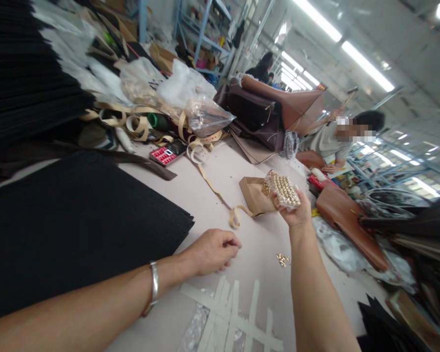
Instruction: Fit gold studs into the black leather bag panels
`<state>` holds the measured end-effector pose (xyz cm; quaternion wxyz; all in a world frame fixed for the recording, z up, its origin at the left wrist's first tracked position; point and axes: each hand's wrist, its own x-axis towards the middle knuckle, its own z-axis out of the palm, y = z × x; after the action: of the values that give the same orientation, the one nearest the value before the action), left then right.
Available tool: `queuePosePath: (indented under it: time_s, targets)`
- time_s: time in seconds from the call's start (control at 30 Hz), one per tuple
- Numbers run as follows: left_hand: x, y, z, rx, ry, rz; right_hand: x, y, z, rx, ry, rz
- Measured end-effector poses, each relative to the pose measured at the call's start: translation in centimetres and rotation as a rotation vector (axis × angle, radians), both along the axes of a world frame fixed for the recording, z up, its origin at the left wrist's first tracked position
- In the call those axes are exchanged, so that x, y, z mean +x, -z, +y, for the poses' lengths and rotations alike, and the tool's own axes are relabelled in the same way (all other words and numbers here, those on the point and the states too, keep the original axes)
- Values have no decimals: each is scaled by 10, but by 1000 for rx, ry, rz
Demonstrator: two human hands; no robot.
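My right hand (297, 210) grips a clear plastic pack of shiny gold studs (284, 188), raised beside an open cardboard box (258, 195). More gold pieces show at the box's far side, partly hidden by the pack. My left hand (216, 252) is low over the pale table (220, 215), its fingers curled in; whatever may lie inside them is hidden. Between my two forearms lies a small loose pile of gold studs (282, 259). A curled strip of beige tape (236, 217) touches the table by the box.
A stack of black sheets (95, 210) fills the left side. Brown leather pieces (271, 107) and plastic bags (187, 83) are heaped at the back. A brown leather bag (348, 225) lies at right. Across the table, a person (322, 137) raises a hammer (350, 95).
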<state>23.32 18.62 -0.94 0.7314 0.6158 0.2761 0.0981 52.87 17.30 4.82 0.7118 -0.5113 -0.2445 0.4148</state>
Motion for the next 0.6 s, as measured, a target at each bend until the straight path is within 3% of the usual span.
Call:
queuePosePath:
  time_s: [0.23,0.37,0.5,0.6]
  targets:
    - [0,0,3,-16,15,-3,-21,-3,-27,45,24,55]
    - [0,-2,7,-52,45,-18,-36,-14,-48,28,15,-40]
    - [-2,-6,9,-101,98,-94,-74,-15,-72,15,5,-222]
    - [-6,-12,5,-165,142,-166,-114,1,-87,-69,84,-372]
